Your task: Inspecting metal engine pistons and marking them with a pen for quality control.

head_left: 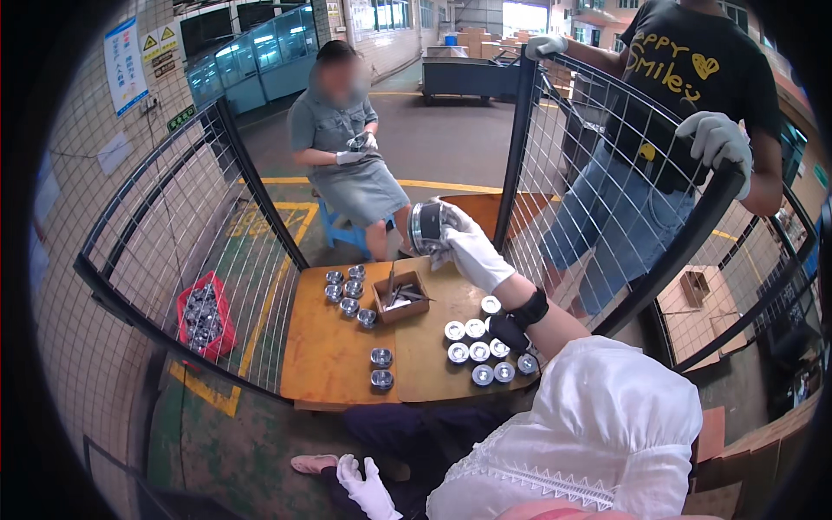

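Note:
My right hand (468, 247), in a white glove, is raised over the far side of the table with its fingers closed round a piston (425, 229). The piston has a silver ringed end and a dark patch on its side. My left hand (366, 490), also gloved, hangs low in front of the table, fingers apart and holding nothing. On the wooden table (321, 381), several pistons (348, 306) stand at the left and two more (381, 357) nearer me. Below my right forearm, several pistons (479, 351) sit in rows, partly hidden by a dark object (505, 331).
A small cardboard box (401, 299) with slim tools stands mid-table. Black mesh panels (186, 251) flank the table on both sides. A red basket (205, 314) of metal parts is on the left floor. One person (342, 139) sits opposite; another (685, 113) stands behind the right panel.

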Motion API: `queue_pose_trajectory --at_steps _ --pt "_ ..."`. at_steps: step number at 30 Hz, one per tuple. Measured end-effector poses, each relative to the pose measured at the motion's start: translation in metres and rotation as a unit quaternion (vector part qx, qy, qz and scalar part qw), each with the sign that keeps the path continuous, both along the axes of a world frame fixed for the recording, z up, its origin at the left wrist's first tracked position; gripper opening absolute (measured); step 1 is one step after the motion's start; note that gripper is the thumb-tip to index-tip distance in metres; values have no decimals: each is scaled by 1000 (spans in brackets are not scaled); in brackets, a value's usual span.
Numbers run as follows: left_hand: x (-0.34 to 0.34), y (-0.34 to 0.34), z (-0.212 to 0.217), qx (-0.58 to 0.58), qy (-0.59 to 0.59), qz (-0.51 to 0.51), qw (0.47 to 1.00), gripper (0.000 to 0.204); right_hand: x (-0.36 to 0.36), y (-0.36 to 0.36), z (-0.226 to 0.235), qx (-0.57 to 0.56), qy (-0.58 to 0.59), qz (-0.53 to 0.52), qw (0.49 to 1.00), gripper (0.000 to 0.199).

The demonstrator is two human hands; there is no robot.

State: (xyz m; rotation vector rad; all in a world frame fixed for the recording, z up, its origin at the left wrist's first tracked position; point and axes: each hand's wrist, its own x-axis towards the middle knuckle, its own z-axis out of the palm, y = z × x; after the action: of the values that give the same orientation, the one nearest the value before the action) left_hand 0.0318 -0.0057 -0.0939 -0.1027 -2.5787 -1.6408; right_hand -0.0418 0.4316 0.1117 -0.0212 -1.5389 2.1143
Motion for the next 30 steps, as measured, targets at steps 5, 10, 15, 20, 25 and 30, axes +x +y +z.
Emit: queue_pose_trajectory --at_steps 5,10,15,20,25,30 --pt "-1 -3 -24 -16 13 -3 1000 46 -16 1 3 -37 5 -5 999 50" --pt "-9 -6 -63 103 -84 38 990 48 -25 -6 4 -51 5 2 999 47" --pt "-2 11 -9 16 -18 2 1000 45 -22 -5 2 -53 25 9 998 48" --pt "0 8 -1 -58 35 -16 998 45 -20 -19 12 -66 43 19 997 48" --pt "-1 9 -11 0 28 -3 1000 41 -17 -14 11 -49 41 30 998 48" --pt "0 15 -9 26 -23 8 999 42 -20 -11 2 -48 32 29 998 49"
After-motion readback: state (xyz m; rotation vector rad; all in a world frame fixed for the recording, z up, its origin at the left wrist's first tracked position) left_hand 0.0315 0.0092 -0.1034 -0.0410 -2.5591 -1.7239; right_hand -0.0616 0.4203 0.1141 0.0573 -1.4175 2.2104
